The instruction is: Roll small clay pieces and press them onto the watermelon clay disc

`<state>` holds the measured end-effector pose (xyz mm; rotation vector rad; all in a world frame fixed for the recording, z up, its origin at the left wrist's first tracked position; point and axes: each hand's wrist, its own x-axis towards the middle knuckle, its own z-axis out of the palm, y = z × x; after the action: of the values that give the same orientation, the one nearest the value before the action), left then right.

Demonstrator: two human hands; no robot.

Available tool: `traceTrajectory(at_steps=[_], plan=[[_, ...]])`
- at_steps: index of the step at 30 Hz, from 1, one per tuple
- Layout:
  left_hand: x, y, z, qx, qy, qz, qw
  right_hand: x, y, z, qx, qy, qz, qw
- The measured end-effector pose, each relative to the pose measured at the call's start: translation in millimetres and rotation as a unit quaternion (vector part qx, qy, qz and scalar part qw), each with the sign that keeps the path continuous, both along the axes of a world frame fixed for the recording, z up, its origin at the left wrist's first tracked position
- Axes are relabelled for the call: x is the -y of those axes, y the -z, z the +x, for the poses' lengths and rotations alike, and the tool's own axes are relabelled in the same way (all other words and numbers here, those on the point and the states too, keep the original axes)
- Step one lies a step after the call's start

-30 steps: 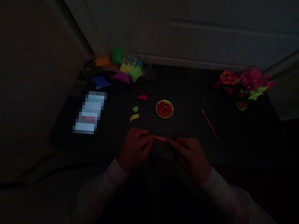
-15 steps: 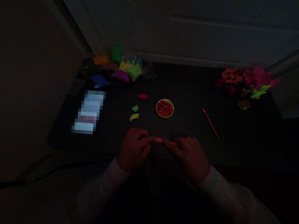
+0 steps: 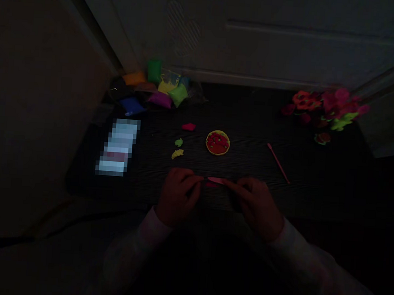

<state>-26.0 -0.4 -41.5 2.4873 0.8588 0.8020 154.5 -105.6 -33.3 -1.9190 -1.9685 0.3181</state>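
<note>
My right hand (image 3: 258, 205) is closed around a pink modelling knife (image 3: 216, 180), its flat blade pointing left. Just below the blade, a small strip of pink clay (image 3: 212, 185) lies on the dark table. My left hand (image 3: 179, 195) is curled at the left of the blade tip, fingers together; anything in them is hidden. Beyond the hands is a small round clay pizza (image 3: 218, 143) with a yellow rim and red and green bits on top. To its left lie a yellow clay piece (image 3: 177, 154), a green clay piece (image 3: 179, 142) and a red clay lump (image 3: 188, 126).
A thin pink stick tool (image 3: 278, 163) lies at the right. Colourful clay packets (image 3: 160, 100) are heaped at the back left, above a lit screen (image 3: 119, 146) that is blurred out. Bright clay flowers (image 3: 335, 105) and a small round clay piece (image 3: 322, 138) stand back right. The room is dim.
The knife in my right hand has lifted and shifted slightly up, its blade tip now free of my left fingers. The pink strip beneath now shows. My left hand has barely moved.
</note>
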Motion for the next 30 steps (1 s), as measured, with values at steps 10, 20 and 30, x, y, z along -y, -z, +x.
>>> traceTrajectory(at_steps=[10, 20, 30], plan=[[2.8, -2.5, -0.7, -0.046, 0.045, 0.033, 0.997, 5.2, 1.7, -1.2, 0.137, -0.049, -0.010, 0.989], [4.3, -2.6, -2.3, -0.077, 0.060, 0.046, 0.994, 5.7, -1.6, -1.8, 0.157, -0.051, -0.015, 0.986], [4.0, 0.1, -2.8, -0.083, 0.065, 0.046, 0.993, 6.4, -1.9, -1.3, 0.157, -0.038, -0.026, 0.987]])
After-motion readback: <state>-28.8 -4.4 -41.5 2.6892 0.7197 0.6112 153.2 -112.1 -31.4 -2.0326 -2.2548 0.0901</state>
